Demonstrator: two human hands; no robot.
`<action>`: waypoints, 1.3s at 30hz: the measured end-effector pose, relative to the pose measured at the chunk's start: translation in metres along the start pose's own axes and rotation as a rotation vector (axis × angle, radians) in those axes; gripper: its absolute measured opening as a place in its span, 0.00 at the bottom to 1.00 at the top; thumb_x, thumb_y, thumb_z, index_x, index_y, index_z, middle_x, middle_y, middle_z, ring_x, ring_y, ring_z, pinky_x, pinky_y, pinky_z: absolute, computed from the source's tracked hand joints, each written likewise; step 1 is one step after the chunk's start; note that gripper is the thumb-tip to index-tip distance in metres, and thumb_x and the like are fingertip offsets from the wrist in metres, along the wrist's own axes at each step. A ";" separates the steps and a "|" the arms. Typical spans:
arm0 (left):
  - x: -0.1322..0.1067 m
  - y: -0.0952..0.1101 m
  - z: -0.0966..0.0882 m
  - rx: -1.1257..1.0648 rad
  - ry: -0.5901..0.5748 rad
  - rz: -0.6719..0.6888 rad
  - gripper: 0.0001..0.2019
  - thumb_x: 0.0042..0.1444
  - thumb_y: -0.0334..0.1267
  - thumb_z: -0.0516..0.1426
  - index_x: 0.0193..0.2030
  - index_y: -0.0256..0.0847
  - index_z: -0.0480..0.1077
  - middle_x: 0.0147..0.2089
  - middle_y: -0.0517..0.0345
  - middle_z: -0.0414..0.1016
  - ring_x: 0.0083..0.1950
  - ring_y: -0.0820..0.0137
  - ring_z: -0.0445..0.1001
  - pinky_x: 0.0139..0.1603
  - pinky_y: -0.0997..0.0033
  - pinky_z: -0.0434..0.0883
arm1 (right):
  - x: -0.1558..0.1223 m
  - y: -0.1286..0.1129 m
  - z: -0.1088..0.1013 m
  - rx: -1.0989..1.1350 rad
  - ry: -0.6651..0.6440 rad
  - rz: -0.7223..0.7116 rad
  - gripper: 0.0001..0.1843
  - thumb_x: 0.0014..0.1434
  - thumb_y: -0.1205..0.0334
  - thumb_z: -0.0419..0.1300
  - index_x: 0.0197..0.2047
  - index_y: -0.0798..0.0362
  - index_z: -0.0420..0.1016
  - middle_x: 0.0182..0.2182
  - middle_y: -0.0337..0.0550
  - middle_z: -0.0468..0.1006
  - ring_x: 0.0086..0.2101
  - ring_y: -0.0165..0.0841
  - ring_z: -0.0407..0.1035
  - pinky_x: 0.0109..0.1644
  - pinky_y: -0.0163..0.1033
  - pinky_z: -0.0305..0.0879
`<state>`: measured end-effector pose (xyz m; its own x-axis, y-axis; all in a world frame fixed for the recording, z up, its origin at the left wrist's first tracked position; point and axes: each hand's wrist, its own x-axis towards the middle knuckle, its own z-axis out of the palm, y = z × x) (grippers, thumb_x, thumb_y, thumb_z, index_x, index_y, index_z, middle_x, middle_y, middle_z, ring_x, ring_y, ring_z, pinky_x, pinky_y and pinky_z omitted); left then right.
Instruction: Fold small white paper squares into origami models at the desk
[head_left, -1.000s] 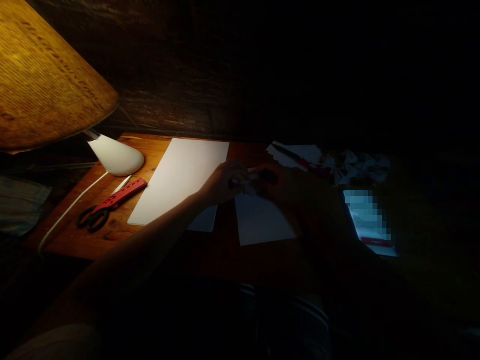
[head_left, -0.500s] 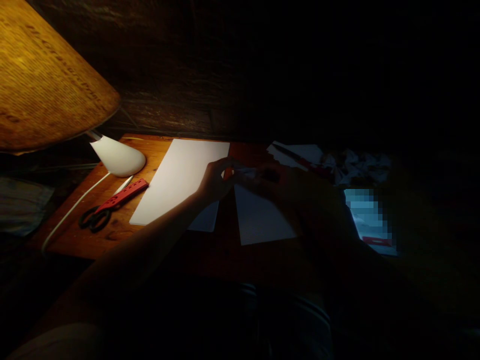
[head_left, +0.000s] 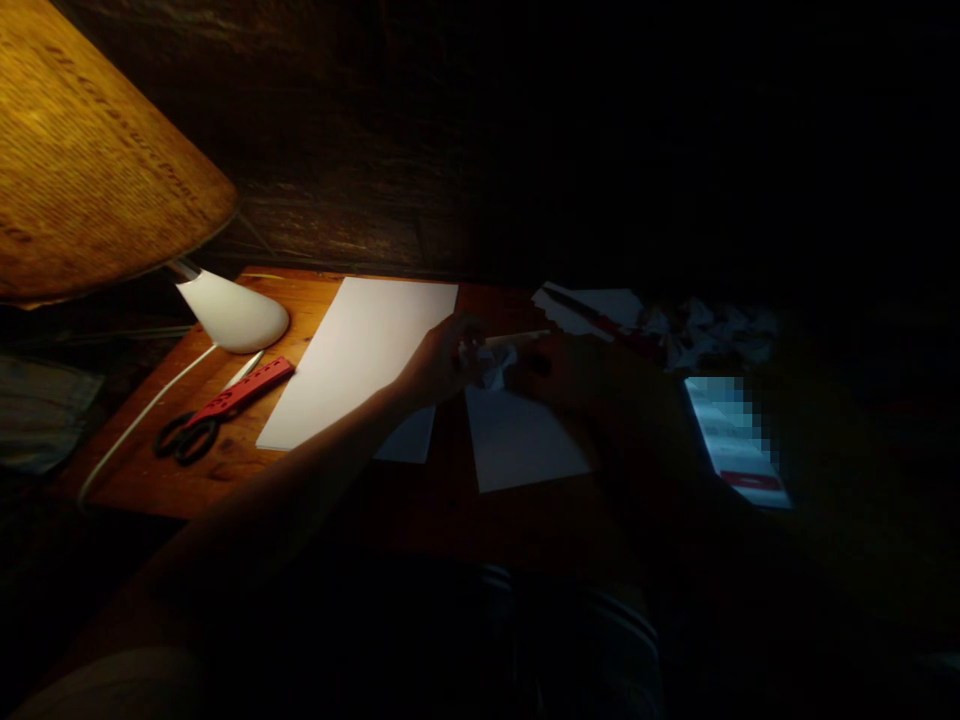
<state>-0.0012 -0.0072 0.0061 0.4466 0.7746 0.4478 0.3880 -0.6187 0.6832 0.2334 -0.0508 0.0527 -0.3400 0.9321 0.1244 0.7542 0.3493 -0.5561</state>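
Observation:
Between my two hands is a small piece of folded white paper [head_left: 498, 370], held above a sheet of paper [head_left: 529, 440]. My left hand [head_left: 448, 358] is closed, its fingertips pinching the left side of the folded paper. From the right, my right hand [head_left: 562, 368] meets the paper with bent fingers, closed at its right side. It lies in deep shadow, and its fingertips are hard to make out. Under my left wrist and forearm is a stack of white paper [head_left: 352, 350], brightly lit.
A lamp with a white base [head_left: 236, 315] stands at the left. Near it lie scissors [head_left: 187, 438], a red slotted strip [head_left: 251, 385] and a white pen [head_left: 246, 370]. Far right are a knife-like tool [head_left: 581, 308] on paper, crumpled-looking folded papers [head_left: 720, 332] and a lit phone [head_left: 731, 430].
The folded paper has turned and spread, so more of its white faces show between my hands. My left fingers have shifted slightly around it. The view has moved a little.

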 end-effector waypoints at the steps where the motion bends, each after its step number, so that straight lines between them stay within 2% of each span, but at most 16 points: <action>1: 0.000 -0.001 0.000 0.050 -0.015 0.038 0.14 0.54 0.38 0.69 0.45 0.40 0.75 0.46 0.50 0.80 0.46 0.62 0.78 0.47 0.63 0.73 | 0.001 0.001 -0.001 -0.045 -0.012 -0.010 0.08 0.58 0.56 0.71 0.30 0.49 0.82 0.30 0.44 0.82 0.32 0.36 0.71 0.38 0.41 0.59; 5: 0.000 -0.002 0.001 0.185 -0.162 0.119 0.09 0.54 0.39 0.70 0.42 0.44 0.80 0.49 0.53 0.82 0.52 0.58 0.78 0.55 0.57 0.70 | 0.003 0.007 0.002 -0.074 -0.037 -0.047 0.06 0.58 0.56 0.70 0.34 0.49 0.84 0.34 0.44 0.84 0.34 0.38 0.73 0.39 0.41 0.60; 8: -0.001 -0.002 0.002 0.235 -0.220 0.112 0.10 0.55 0.38 0.70 0.44 0.46 0.81 0.49 0.55 0.85 0.55 0.56 0.79 0.57 0.54 0.68 | 0.002 0.010 0.006 -0.003 0.034 -0.017 0.08 0.56 0.56 0.73 0.38 0.48 0.84 0.36 0.43 0.85 0.36 0.38 0.74 0.39 0.40 0.61; 11: -0.002 -0.003 0.003 0.259 -0.236 0.123 0.11 0.56 0.38 0.69 0.47 0.47 0.82 0.52 0.54 0.85 0.57 0.55 0.79 0.58 0.53 0.69 | 0.001 0.013 0.010 0.038 0.110 -0.006 0.11 0.56 0.57 0.72 0.43 0.49 0.84 0.39 0.45 0.85 0.37 0.38 0.74 0.39 0.39 0.62; 15: -0.003 -0.004 0.002 0.287 -0.245 0.141 0.12 0.58 0.40 0.68 0.49 0.48 0.83 0.55 0.54 0.86 0.58 0.56 0.79 0.60 0.52 0.69 | 0.004 0.019 0.015 0.060 0.136 -0.033 0.06 0.60 0.60 0.68 0.41 0.50 0.85 0.38 0.45 0.84 0.37 0.38 0.74 0.40 0.40 0.63; 24: -0.002 -0.011 -0.004 0.286 -0.328 0.207 0.08 0.65 0.42 0.64 0.48 0.51 0.84 0.55 0.58 0.87 0.60 0.59 0.81 0.64 0.51 0.68 | 0.008 0.025 0.014 0.120 0.090 -0.017 0.05 0.60 0.60 0.68 0.38 0.51 0.82 0.38 0.45 0.84 0.36 0.37 0.74 0.40 0.40 0.66; 33: -0.002 -0.010 -0.005 0.321 -0.359 0.222 0.13 0.66 0.41 0.62 0.55 0.55 0.83 0.58 0.58 0.86 0.63 0.58 0.79 0.65 0.49 0.68 | 0.009 0.027 0.015 0.117 0.065 -0.015 0.04 0.56 0.62 0.69 0.36 0.51 0.82 0.36 0.43 0.84 0.35 0.35 0.73 0.39 0.39 0.64; 39: -0.002 -0.011 -0.005 0.311 -0.366 0.232 0.13 0.66 0.41 0.62 0.55 0.55 0.83 0.58 0.58 0.85 0.63 0.58 0.78 0.65 0.48 0.68 | 0.008 0.027 0.016 0.075 0.061 -0.047 0.07 0.58 0.62 0.68 0.41 0.50 0.85 0.40 0.45 0.85 0.37 0.37 0.76 0.41 0.39 0.66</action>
<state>-0.0107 -0.0008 0.0006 0.7798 0.5506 0.2980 0.4413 -0.8210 0.3622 0.2423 -0.0356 0.0257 -0.3373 0.9197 0.2008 0.6932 0.3870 -0.6080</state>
